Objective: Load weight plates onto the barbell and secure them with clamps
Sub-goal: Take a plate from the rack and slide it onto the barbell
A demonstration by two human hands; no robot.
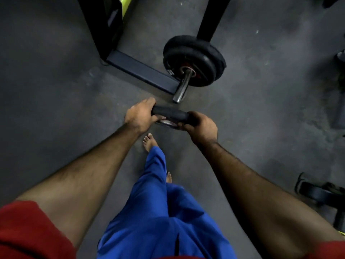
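A small black weight plate [170, 114] hangs edge-on in front of me, gripped on both sides. My left hand [140, 115] clasps its left rim and my right hand [200, 126] clasps its right rim. Just beyond it, the chrome sleeve of the barbell [183, 86] points toward me, its tip a short gap from the plate. Two black plates [196, 60] sit on that sleeve farther back. No clamp is visible on the sleeve.
A black and blue rack base [141, 71] lies left of the sleeve, with a black upright [212, 17] behind the plates. Dumbbells [321, 193] rest on the floor at the right. My bare feet [149, 142] stand on the grey rubber floor.
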